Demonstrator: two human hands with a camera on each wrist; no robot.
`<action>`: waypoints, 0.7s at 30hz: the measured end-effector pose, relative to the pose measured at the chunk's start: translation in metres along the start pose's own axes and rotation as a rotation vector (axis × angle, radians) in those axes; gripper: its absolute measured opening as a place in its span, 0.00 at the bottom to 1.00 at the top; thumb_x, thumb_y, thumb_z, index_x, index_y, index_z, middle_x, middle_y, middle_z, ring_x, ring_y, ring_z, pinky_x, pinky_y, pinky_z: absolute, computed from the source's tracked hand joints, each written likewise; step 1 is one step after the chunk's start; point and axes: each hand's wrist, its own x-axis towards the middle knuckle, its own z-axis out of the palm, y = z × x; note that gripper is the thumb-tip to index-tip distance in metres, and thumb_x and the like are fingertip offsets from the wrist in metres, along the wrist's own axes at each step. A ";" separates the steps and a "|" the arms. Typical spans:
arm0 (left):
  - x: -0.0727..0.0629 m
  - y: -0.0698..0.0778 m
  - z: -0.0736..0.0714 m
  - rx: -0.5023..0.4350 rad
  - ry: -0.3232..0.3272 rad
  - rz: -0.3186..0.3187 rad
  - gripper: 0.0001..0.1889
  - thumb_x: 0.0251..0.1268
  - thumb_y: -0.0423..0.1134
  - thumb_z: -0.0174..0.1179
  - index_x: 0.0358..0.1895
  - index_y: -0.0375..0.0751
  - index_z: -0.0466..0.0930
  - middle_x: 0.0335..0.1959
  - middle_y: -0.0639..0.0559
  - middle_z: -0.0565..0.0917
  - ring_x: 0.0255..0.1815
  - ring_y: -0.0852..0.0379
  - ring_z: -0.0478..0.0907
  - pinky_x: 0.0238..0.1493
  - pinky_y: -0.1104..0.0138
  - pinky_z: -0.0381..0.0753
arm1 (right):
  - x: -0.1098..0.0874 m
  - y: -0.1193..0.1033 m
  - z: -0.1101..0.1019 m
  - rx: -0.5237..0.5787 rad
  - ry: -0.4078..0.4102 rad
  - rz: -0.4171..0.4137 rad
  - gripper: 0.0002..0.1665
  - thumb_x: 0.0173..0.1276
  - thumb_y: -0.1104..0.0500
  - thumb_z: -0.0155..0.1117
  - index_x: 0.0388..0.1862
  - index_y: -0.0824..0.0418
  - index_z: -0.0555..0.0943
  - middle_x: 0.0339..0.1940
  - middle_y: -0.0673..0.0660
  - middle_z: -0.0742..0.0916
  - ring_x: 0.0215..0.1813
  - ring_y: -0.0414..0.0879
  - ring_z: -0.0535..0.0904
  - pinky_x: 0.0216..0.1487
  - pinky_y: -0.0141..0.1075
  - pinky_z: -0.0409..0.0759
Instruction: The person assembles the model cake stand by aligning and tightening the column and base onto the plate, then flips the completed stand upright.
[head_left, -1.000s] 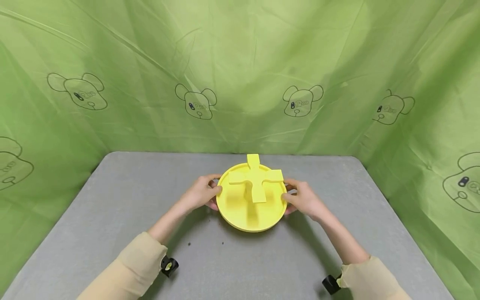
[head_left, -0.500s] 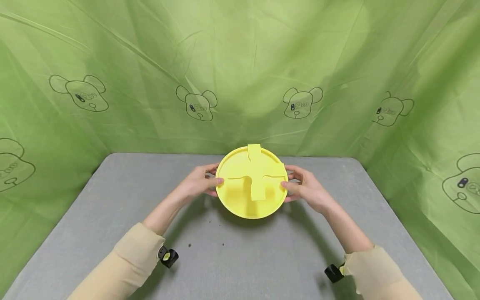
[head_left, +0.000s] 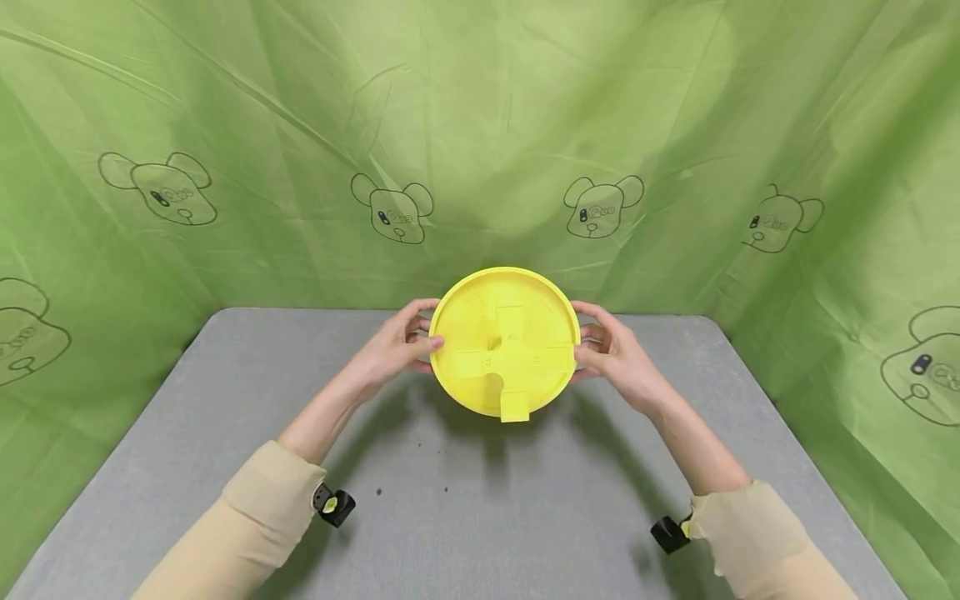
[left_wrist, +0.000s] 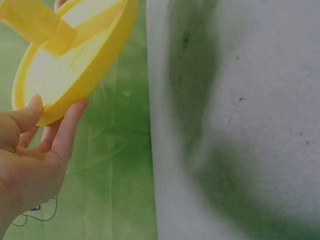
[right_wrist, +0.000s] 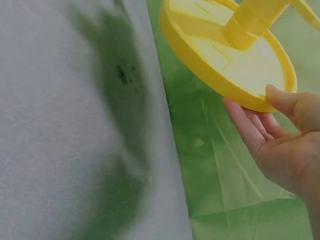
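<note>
A round yellow disc (head_left: 459,310) with a raised rim is held up over the table, its face tilted toward the head camera. From its middle rises a thick post (right_wrist: 252,25), topped by a four-armed yellow cross (head_left: 517,358). My left hand (head_left: 392,350) pinches the left rim, thumb on the face side and fingers behind. On the opposite side my right hand (head_left: 626,358) grips the rim the same way. Both wrist views show shadow beneath the raised piece. The back of the disc is hidden.
The grey table (head_left: 450,542) carries a few tiny dark specks. Green fabric (head_left: 495,108) with bear-head drawings encloses the back and sides. Black wrist devices (head_left: 337,508) sit at both sleeve cuffs.
Both hands have raised the yellow disc off the table and tipped its face toward the head camera. The cross's near arm now overlaps the lower rim.
</note>
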 end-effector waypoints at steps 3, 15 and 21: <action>0.001 0.005 -0.001 -0.011 0.005 0.015 0.32 0.74 0.31 0.60 0.78 0.48 0.60 0.63 0.33 0.79 0.44 0.54 0.86 0.46 0.53 0.92 | 0.000 -0.006 -0.001 -0.003 0.004 -0.030 0.40 0.74 0.70 0.61 0.80 0.52 0.62 0.50 0.53 0.87 0.47 0.44 0.89 0.46 0.57 0.90; 0.001 0.019 0.000 -0.022 0.013 0.114 0.28 0.75 0.27 0.57 0.74 0.45 0.62 0.61 0.32 0.80 0.46 0.55 0.85 0.49 0.55 0.92 | 0.001 -0.016 -0.006 -0.107 0.056 -0.108 0.40 0.72 0.68 0.66 0.79 0.50 0.65 0.50 0.51 0.87 0.47 0.43 0.88 0.46 0.52 0.92; 0.003 0.019 0.000 -0.002 0.037 0.138 0.27 0.74 0.27 0.58 0.72 0.45 0.64 0.62 0.33 0.80 0.48 0.54 0.84 0.49 0.56 0.92 | 0.000 -0.016 -0.006 -0.123 0.073 -0.172 0.40 0.71 0.69 0.66 0.79 0.52 0.67 0.51 0.49 0.87 0.48 0.43 0.88 0.46 0.48 0.92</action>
